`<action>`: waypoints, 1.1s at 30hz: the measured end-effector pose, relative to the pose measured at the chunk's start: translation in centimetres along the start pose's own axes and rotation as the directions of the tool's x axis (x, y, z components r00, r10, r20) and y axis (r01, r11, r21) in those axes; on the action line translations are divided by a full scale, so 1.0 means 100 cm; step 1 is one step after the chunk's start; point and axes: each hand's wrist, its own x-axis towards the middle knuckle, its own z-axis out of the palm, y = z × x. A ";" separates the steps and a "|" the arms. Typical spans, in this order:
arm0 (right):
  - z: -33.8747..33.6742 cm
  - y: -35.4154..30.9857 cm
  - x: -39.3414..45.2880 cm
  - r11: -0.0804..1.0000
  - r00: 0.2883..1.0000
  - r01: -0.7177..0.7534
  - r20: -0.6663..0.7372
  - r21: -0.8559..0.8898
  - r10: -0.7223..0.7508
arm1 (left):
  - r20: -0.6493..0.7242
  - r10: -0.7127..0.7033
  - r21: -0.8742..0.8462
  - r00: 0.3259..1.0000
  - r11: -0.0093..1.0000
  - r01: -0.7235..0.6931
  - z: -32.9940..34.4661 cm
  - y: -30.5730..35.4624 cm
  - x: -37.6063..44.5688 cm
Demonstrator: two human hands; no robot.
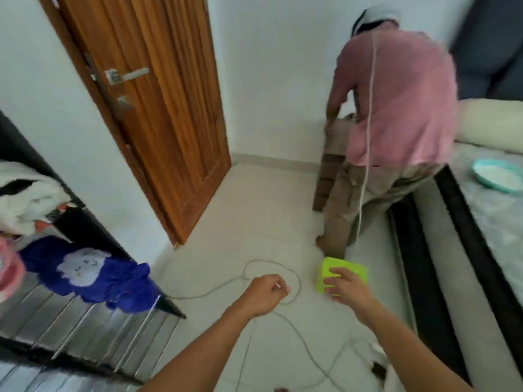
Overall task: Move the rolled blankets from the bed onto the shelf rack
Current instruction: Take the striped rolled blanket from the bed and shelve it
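The shelf rack [85, 318], black-framed with metal slats, stands at the left. On it lie a blue fleece blanket with a white cartoon face [85, 273], a white and black blanket [25, 199] above it, and a pink bundle [8, 273] at the frame's edge. The bed [492, 222] runs along the right. My left hand [266, 292] is curled shut over the floor. My right hand [346, 288] grips a lime-green box [348, 268] in front of me. The picture is blurred.
Another person in a pink shirt [396, 103] bends over a wooden cabinet [328, 176] by the bed's head. A grey cable [294, 278] loops across the tiled floor. A teal bowl [495, 176] and a pillow [489, 123] lie on the bed. A wooden door [158, 108] is shut.
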 end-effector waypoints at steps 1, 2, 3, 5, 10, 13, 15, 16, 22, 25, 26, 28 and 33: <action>-0.029 0.010 -0.015 0.999 0.997 -0.002 -0.080 0.049 0.006 | 0.061 0.024 0.030 0.998 0.999 -0.026 0.020 0.011 0.005; -0.054 0.021 -0.033 0.996 0.990 -0.011 -0.140 0.091 0.024 | 0.114 0.040 0.051 0.993 0.998 -0.046 0.041 0.023 0.007; -0.078 0.034 -0.052 0.992 0.980 -0.027 -0.191 0.127 0.051 | 0.164 0.056 0.066 0.985 0.996 -0.068 0.063 0.036 0.007; -0.119 0.063 -0.093 0.983 0.954 -0.057 -0.280 0.176 0.105 | 0.270 0.080 0.071 0.960 0.992 -0.103 0.113 0.063 0.001; -0.203 0.141 -0.188 0.913 0.833 -0.045 -0.489 0.406 0.259 | 0.577 0.108 0.146 0.809 0.962 -0.232 0.238 0.124 -0.025; -0.241 0.186 -0.235 0.829 0.741 0.043 -0.574 0.558 0.348 | 0.687 0.104 0.157 0.719 0.945 -0.287 0.300 0.163 -0.041; -0.263 0.213 -0.258 0.778 0.693 0.083 -0.597 0.623 0.404 | 0.744 0.086 0.159 0.662 0.940 -0.302 0.338 0.187 -0.050; -0.275 0.227 -0.267 0.754 0.673 0.105 -0.605 0.649 0.426 | 0.767 0.080 0.161 0.637 0.937 -0.311 0.358 0.198 -0.054; -0.366 0.288 -0.285 0.633 0.549 0.257 -0.649 0.731 0.526 | 0.824 0.055 0.243 0.564 0.864 -0.440 0.478 0.266 -0.071; -0.425 0.319 -0.278 0.614 0.515 0.240 -0.635 0.752 0.576 | 0.803 0.080 0.288 0.591 0.816 -0.502 0.540 0.294 -0.066; -0.443 0.330 -0.273 0.612 0.496 0.225 -0.630 0.758 0.598 | 0.795 0.082 0.319 0.601 0.787 -0.529 0.559 0.301 -0.065; -0.471 0.346 -0.265 0.587 0.478 0.201 -0.602 0.784 0.640 | 0.788 0.071 0.377 0.612 0.730 -0.570 0.595 0.315 -0.063; -0.513 0.366 -0.243 0.534 0.558 0.096 -0.489 0.840 0.670 | 0.771 -0.006 0.464 0.637 0.690 -0.556 0.650 0.338 -0.064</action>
